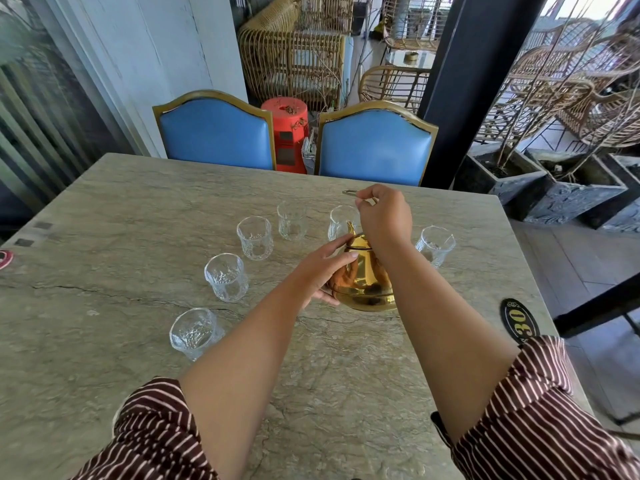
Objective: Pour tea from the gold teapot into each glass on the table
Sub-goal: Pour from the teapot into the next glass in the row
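Note:
A gold teapot (367,282) stands on the stone table (138,209), a little right of centre. My right hand (384,216) is above it, closed on the thin wire handle. My left hand (325,268) rests flat against the pot's left side and lid. Several clear cut glasses stand in an arc around the pot: front left (195,332), left (227,277), far left (255,237), far middle (292,220), one behind the spout (341,220) and one at the right (435,244). All look empty.
Two blue chairs (216,133) (375,147) stand at the table's far edge, with a red stool (287,133) between them. A black oval number plate (518,320) sits near the right edge. A dark post and stone planters (561,188) stand to the right.

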Demonstrator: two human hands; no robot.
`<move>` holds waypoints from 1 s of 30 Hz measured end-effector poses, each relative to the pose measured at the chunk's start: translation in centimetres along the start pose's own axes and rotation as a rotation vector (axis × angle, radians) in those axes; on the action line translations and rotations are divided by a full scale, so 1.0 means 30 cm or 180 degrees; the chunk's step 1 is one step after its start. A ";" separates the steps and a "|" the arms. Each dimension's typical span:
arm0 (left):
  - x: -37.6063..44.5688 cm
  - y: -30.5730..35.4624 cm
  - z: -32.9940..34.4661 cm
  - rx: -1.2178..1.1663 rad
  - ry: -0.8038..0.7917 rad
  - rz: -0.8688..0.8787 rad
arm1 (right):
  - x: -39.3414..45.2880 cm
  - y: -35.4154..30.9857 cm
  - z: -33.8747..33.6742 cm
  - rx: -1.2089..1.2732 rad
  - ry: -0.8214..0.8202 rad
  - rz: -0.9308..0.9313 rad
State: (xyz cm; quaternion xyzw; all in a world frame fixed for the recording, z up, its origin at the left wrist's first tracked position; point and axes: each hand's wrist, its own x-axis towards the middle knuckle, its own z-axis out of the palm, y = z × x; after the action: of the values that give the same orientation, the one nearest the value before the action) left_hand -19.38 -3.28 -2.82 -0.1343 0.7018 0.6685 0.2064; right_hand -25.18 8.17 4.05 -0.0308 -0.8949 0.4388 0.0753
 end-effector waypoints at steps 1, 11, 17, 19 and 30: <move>0.000 0.001 -0.001 0.0009 -0.0002 0.0006 | 0.001 0.000 0.001 0.0009 -0.0001 -0.0001; -0.006 0.007 -0.008 0.0052 -0.0017 0.0045 | 0.004 -0.014 0.002 -0.0034 0.0020 0.0012; -0.009 0.003 -0.006 0.0064 -0.0028 0.0065 | -0.003 -0.017 0.000 -0.0072 0.0042 -0.0034; -0.011 0.003 -0.008 0.0066 -0.0035 0.0066 | -0.004 -0.017 0.000 -0.0058 0.0043 -0.0024; -0.019 -0.007 0.006 0.0154 0.0082 0.0155 | -0.050 0.019 -0.005 0.0234 0.0145 0.0075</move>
State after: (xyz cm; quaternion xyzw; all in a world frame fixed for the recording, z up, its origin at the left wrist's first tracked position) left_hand -18.77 -3.17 -2.74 -0.1208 0.7234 0.6544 0.1841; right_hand -23.67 8.45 3.54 -0.0485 -0.8758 0.4714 0.0917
